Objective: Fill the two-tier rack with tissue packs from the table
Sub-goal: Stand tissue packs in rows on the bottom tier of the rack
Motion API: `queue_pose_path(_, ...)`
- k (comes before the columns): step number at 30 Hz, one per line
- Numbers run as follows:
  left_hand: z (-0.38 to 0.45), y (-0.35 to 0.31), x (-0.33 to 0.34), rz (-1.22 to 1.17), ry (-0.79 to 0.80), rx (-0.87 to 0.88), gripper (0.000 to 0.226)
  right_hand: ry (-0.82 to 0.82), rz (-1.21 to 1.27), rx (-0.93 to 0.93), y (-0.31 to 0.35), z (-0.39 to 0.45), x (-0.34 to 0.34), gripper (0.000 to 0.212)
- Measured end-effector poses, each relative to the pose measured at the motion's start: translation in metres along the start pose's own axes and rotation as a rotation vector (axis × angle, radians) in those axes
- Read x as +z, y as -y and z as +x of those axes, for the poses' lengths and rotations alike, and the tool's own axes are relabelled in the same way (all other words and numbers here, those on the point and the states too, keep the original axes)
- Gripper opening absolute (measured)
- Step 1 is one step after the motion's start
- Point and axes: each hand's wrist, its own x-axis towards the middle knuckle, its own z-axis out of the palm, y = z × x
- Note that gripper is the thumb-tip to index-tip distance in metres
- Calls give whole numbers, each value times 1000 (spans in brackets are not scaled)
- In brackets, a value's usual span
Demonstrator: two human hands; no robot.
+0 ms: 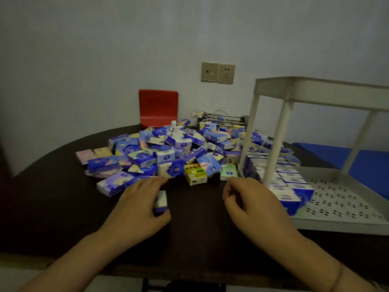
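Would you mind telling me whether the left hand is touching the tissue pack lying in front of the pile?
Touching. The head view shows the left hand with fingers and thumb curled round the tissue pack, no gap between them.

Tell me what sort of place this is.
Probably a plain room in a home or dormitory, not a shop. A dark round table stands against a bare wall with a wall socket, a red chair behind it, and what looks like a blue mattress to the right.
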Motion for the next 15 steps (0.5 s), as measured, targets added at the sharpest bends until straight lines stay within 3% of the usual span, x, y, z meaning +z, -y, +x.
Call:
queue_pose_path(7, 1, 22, 3, -19, 51, -23, 69, 43, -90, 16, -8, 44, 54, 8)
queue_pose_path(9, 6, 22, 6, -17, 43, -5, 62, 19, -145, 37, -17, 58, 68, 19)
queue_pose_path(12, 12, 20, 14, -77, -2, 15, 62, 14, -188, 170, -29, 85, 84, 42)
queue_pose_path(15, 16, 15, 22, -224, -45, -10, 70, 16, -62, 368, -36, 110, 97, 52)
